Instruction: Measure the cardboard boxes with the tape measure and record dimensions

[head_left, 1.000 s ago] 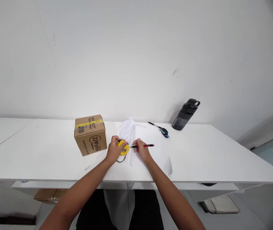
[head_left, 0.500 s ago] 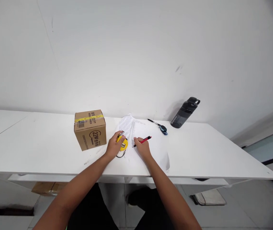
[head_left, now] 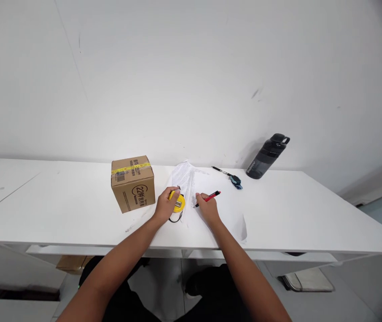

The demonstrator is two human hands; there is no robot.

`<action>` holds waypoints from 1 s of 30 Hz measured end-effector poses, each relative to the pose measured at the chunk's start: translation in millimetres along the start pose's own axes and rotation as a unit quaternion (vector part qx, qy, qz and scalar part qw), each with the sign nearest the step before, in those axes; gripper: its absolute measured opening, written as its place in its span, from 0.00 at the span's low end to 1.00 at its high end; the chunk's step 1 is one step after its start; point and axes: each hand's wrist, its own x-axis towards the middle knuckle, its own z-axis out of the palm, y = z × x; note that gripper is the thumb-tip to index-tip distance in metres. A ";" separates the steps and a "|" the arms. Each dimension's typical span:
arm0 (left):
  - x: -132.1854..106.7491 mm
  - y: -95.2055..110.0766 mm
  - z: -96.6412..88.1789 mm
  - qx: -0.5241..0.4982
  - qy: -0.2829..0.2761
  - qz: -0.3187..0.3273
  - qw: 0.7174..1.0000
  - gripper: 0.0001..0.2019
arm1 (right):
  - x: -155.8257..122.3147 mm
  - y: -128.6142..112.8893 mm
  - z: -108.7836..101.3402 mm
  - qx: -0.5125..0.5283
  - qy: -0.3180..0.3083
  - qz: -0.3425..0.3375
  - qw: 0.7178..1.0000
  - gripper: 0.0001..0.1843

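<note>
My left hand (head_left: 166, 205) is closed around a yellow tape measure (head_left: 179, 204), whose black strap loops down onto the paper. Between the fingers of my right hand (head_left: 207, 208) sits a red pen (head_left: 214, 195) with black ends, its tip down at the sheet. Both hands rest over white paper (head_left: 222, 219), which lies partly open with a crumpled, printed portion (head_left: 181, 173) at the back. Left of my left hand stands a brown cardboard box (head_left: 133, 184) with yellow tape across its top.
A dark water bottle (head_left: 266, 156) stands at the back right by the wall. Near it lie a black pen (head_left: 221, 171) and a small dark teal item (head_left: 235, 181). The white desk (head_left: 73, 210) has a shelf beneath, and a brown carton (head_left: 72, 264) is below.
The whole view has shifted, so everything sits slightly further right. Both hands keep their holds on the tape measure and the red pen, with little movement over the paper.
</note>
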 end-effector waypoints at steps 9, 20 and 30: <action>0.8 -0.9 -1.0 0.019 -0.014 0.003 1.000 0.15 | -0.5 -1.7 -0.1 0.001 -0.019 0.000 1.000 0.22; 3.4 -4.4 0.3 -0.001 0.026 -0.010 1.000 0.17 | 0.1 -0.9 0.4 0.003 -0.004 0.021 1.000 0.19; 6.5 -9.4 0.1 -0.009 0.034 -0.005 0.999 0.17 | 0.9 -1.0 1.4 -0.006 0.054 0.054 0.997 0.19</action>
